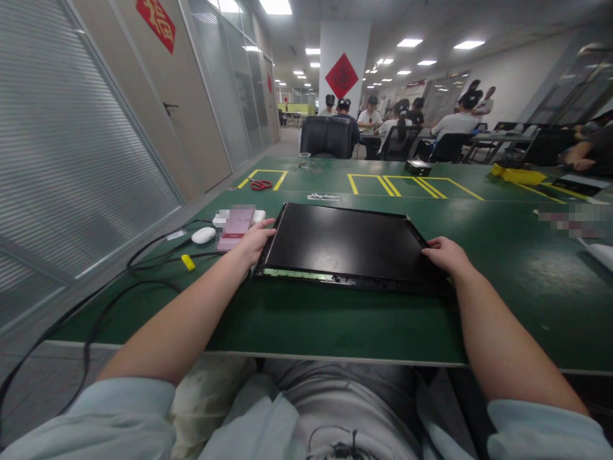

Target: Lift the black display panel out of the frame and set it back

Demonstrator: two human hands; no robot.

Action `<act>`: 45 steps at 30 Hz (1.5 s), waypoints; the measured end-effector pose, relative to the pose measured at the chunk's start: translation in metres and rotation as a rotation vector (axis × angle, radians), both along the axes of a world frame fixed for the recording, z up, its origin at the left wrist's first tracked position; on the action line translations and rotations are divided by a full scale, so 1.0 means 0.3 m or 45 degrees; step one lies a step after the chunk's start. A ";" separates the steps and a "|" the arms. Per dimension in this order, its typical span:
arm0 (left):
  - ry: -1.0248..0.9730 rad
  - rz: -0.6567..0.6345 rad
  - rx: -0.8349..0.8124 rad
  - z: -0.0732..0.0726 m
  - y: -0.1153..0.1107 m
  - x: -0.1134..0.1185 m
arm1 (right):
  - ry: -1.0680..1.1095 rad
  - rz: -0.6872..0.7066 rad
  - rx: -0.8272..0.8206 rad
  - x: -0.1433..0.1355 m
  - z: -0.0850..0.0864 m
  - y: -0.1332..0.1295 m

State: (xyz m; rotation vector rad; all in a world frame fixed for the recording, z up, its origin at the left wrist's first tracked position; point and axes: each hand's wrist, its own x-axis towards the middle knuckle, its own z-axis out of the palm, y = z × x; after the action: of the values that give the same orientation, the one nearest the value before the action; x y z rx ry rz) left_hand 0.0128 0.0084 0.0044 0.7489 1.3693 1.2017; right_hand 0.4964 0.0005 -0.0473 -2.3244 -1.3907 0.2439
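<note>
A flat black display panel [342, 243] lies in front of me at the table's near side, its dark screen facing up. Along its near edge a pale green strip [299, 275] shows in the open frame. My left hand [258, 241] grips the panel's left edge, fingers on top of the rim. On the opposite side my right hand [446, 254] pinches the right edge, with the thumb side over the frame. The undersides of both hands are partly hidden by the panel.
Left of the panel are a phone [234, 227], a white mouse-shaped item [204, 235], a yellow piece [188, 262] and black cables [134, 262]. Red-handled scissors [261, 185], small loose parts [323, 197], a black box [418, 168] and a yellow item [520, 174] lie farther back. Several people sit beyond.
</note>
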 end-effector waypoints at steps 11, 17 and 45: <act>-0.104 -0.041 0.019 0.004 -0.011 0.000 | 0.004 -0.005 -0.018 -0.014 0.014 -0.011; -0.120 -0.062 0.124 -0.005 -0.007 0.006 | 0.002 0.000 -0.045 -0.030 0.030 -0.020; 0.800 -0.220 0.222 -0.058 -0.006 -0.018 | 0.022 0.008 0.003 -0.047 0.038 -0.025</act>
State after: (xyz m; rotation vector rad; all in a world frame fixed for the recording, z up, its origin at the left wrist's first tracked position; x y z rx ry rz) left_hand 0.0074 0.0066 -0.0129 1.4233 1.6678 0.9916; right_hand 0.4823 -0.0070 -0.0359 -2.3107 -1.3894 0.2634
